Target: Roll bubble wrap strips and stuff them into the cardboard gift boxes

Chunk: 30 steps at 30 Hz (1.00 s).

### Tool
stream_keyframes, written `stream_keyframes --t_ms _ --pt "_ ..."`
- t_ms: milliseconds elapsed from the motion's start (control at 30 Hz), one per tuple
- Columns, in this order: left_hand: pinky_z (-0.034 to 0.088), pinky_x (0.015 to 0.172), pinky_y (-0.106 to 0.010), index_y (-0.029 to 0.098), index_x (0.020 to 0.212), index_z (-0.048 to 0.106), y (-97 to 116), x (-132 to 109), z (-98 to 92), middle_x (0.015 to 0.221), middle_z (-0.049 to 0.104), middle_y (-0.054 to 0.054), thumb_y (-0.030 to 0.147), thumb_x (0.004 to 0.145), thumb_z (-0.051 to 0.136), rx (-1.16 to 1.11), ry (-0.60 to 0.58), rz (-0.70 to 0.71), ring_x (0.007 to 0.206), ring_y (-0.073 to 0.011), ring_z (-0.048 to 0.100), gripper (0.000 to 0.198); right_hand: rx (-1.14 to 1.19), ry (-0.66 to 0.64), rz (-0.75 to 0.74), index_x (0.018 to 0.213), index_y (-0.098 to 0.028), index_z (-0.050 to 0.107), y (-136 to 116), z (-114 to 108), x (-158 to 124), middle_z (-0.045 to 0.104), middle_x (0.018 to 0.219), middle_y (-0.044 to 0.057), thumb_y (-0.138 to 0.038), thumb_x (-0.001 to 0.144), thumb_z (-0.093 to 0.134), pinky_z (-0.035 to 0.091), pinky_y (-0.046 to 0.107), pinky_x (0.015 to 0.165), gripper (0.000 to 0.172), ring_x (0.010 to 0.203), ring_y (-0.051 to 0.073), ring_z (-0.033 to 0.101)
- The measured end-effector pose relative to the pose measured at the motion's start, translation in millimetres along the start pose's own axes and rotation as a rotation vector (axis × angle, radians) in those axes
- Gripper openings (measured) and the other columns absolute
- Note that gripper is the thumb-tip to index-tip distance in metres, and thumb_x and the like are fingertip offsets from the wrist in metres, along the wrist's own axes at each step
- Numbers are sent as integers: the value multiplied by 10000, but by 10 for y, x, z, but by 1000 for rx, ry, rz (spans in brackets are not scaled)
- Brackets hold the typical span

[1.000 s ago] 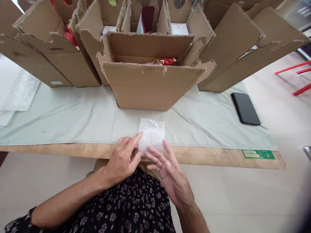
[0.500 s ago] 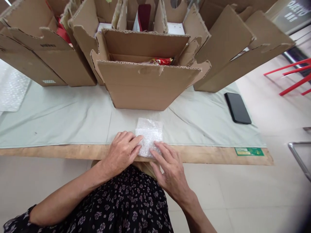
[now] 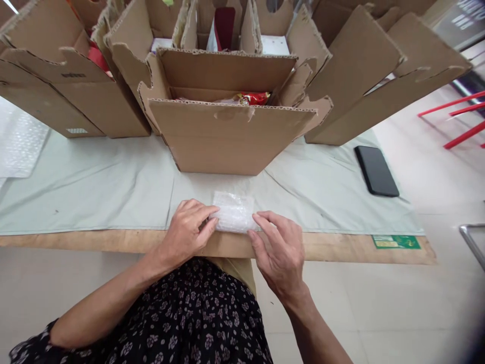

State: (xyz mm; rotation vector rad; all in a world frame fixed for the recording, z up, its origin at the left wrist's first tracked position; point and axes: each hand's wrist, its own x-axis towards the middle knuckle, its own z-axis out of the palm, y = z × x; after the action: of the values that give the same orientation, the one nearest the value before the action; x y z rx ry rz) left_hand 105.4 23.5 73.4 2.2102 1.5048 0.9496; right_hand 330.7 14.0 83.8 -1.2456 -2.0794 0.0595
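Cloth: one pale green, lightly wrinkled sheet [image 3: 94,172], spread beyond both hands and to either side of them.
Cardboard row: at least five tall brown boxes [image 3: 352,101], open-topped with rough notched rims, standing well beyond the hands; overlap hides the exact count.
Front box: one open corrugated carton [image 3: 231,136], smooth-faced, straight ahead of the hands and nearer than the row.
Floral garment: one, black fabric with small pale flowers [image 3: 200,313], below and between the forearms.
Wooden edge: one bare, pale brown strip [image 3: 94,240], passing under the left hand and behind the right.
Bubble-wrap sheeting: clear and dimpled [image 3: 20,139], well out to the left of the left hand; layers uncounted.
Right hand: bent fingers, thumb and forefinger narrowly parted [image 3: 280,242], their tips holding the packet's right edge.
Left hand: curled, thumb and forefinger close together [image 3: 189,225], holding the packet's left edge.
Phone: one black, flat, rounded rectangle [image 3: 377,171], beyond and well right of the right hand.
Packet: one folded bubble-wrap oblong [image 3: 235,210], translucent and shiny, between the two hands.
Label: one flat green strip [image 3: 396,241], well right of the right hand, on the wood.
Red wrapper: one glossy, crinkled piece [image 3: 257,98], inside the front box, beyond the right hand.
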Motion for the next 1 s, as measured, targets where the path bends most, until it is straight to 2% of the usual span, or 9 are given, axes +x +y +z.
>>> stream_keyframes --t_ms 233,367,467,533,633,800,867,967,1000 --pt "536 832 -404 172 1133 740 -84 120 80 914 744 -77 296 1008 591 42 35 -93 863 -232 678 231 -91 -216 -123 1210 -198 695 75 173 48 768 1215 101 -199 1016 605 467 424 888 213 1083 280 681" --pt "601 827 -357 183 1278 680 75 -30 -56 1128 751 -106 368 1003 617 -335 104 -375 980 -222 719 338 83 -147 56 1176 -224 722 106 237 121 800 1034 61 -239 1054 569 492 405 842 197 914 233 705" --pt "628 902 -360 189 1286 665 224 -123 -96 1193 770 -107 357 965 669 -688 11 -573 1061 -229 748 362 377 -133 274 1163 -245 731 -3 211 100 789 988 44 -279 1038 592 544 381 821 190 878 216 711" --pt "619 959 -369 186 1222 679 293 -135 -73 1152 783 -98 327 942 685 -850 -54 -607 1072 -228 753 313 554 -186 333 1127 -253 737 -83 174 54 782 985 33 -276 1027 599 567 360 813 172 878 203 716" --pt "622 869 -334 199 1123 682 346 -97 -37 1050 783 -69 293 925 680 -880 -68 -594 971 -207 751 219 609 -236 291 1145 -271 732 -98 69 -7 768 1123 47 -299 1012 632 575 377 932 169 1040 219 718" --pt "536 696 -261 221 957 661 432 -51 -44 874 694 4 102 800 631 -594 -106 -352 766 -147 658 199 607 -370 263 1611 -284 399 78 -205 64 660 1403 126 -675 888 726 604 390 976 885 1139 253 697" --pt "519 675 -252 217 923 645 461 -61 -42 844 663 14 71 783 611 -547 -147 -276 739 -136 637 206 595 -434 203 1547 -288 479 102 -267 164 712 1315 100 -605 909 743 615 360 933 760 1096 237 714" --pt "557 710 -255 222 1028 654 431 -21 -110 896 685 1 108 851 648 -501 -167 -144 793 -148 670 210 556 -442 65 1195 -275 687 75 -329 361 780 1047 31 -307 997 668 613 292 817 202 927 182 737" --pt "585 783 -277 221 1130 650 396 28 -173 984 709 -25 143 874 677 -448 -141 -68 892 -172 696 269 547 -424 27 1109 -270 701 71 -375 433 780 970 18 -253 1001 643 609 280 775 124 870 173 734"
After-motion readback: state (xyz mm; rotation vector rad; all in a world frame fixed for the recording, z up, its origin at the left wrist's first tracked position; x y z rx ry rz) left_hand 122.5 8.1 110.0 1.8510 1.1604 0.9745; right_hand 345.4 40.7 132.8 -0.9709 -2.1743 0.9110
